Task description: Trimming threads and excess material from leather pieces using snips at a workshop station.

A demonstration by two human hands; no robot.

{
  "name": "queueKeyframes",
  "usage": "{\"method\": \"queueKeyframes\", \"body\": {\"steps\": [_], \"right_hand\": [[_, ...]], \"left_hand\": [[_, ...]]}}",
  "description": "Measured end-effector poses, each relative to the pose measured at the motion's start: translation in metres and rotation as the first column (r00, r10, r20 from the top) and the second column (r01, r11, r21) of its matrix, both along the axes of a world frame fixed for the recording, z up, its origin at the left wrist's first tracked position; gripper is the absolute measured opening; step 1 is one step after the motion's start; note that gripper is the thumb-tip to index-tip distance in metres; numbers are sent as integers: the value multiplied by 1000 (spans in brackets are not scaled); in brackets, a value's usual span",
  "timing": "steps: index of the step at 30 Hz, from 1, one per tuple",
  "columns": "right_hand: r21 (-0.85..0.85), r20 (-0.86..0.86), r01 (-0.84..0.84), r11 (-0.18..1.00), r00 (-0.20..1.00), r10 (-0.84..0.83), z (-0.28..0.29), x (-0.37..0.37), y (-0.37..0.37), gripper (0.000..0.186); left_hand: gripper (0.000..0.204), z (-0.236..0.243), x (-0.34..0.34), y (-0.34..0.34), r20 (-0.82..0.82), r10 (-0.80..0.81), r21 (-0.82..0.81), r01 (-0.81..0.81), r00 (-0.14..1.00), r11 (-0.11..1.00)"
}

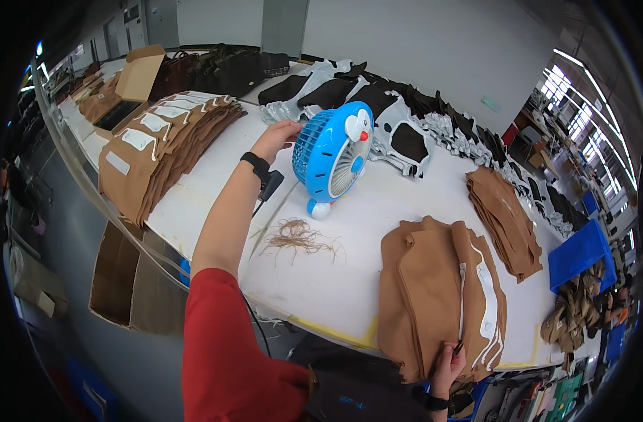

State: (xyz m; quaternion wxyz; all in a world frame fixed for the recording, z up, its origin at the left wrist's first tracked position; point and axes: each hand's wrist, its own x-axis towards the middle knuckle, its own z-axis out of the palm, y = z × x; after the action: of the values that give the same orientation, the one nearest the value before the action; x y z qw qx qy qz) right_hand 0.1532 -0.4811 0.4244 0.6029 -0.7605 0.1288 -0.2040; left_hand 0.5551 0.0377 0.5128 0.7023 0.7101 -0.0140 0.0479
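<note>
On the white table stands a blue and white electric fan [330,156] with a cartoon-face front and a red nose. At its rear grille my left hand [279,138] has its fingers bent against the casing, the fingertips partly hidden by it. My right hand [448,363] is closed at the near edge of a stack of brown fabric pieces [427,295]. A small dark tool [459,347] sticks up from its fingers; its kind is too small to make out. White pieces with straps [487,302] lie on the right part of that stack.
A tangle of loose tan threads [295,237] lies near the fan. More brown stacks rest at left [167,151] and right [504,218]. Black and silver pieces [399,126] line the back. A cardboard box [135,281] stands below the left edge; a blue bin [582,257] is at right.
</note>
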Motion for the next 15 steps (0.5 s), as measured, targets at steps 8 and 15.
{"method": "queueKeyframes", "body": {"steps": [8, 15], "right_hand": [[-1, 32, -15, 1000, 999, 15, 2, 3, 3, 14], [-18, 53, 12, 1000, 999, -11, -6, 7, -2, 13]], "left_hand": [[14, -19, -16, -10, -69, -71, -125, 62, 995, 990], [18, -18, -6, -16, -60, -69, -153, 59, 996, 986]]}}
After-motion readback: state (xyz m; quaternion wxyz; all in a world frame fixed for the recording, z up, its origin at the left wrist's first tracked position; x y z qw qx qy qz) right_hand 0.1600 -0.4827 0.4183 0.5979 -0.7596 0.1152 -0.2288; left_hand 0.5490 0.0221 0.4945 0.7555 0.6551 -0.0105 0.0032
